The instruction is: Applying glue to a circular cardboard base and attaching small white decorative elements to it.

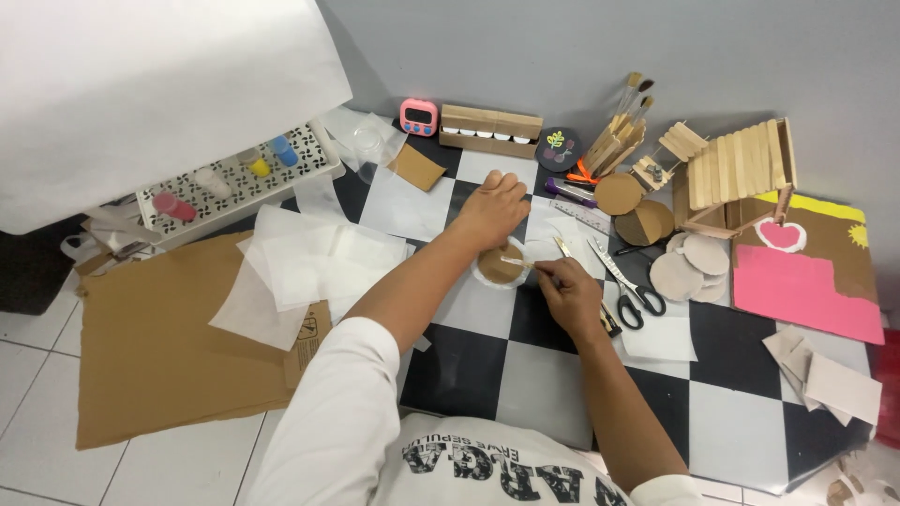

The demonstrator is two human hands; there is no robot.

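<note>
Checkered mat (553,375) on tiled floor (37,365), against grey wall (656,47).

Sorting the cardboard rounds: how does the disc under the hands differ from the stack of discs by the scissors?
The cardboard disc is single, brown, lying on white paper, steadied by the left hand while the right hand works its edge. The stacked discs are several, overlapping, paler grey-brown, untouched. Both are round, flat cardboard.

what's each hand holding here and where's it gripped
The right hand pinches a thin stick-like tool at its rear end, tip on the cardboard disc. The left hand grips nothing; it presses flat beside the disc.
</note>
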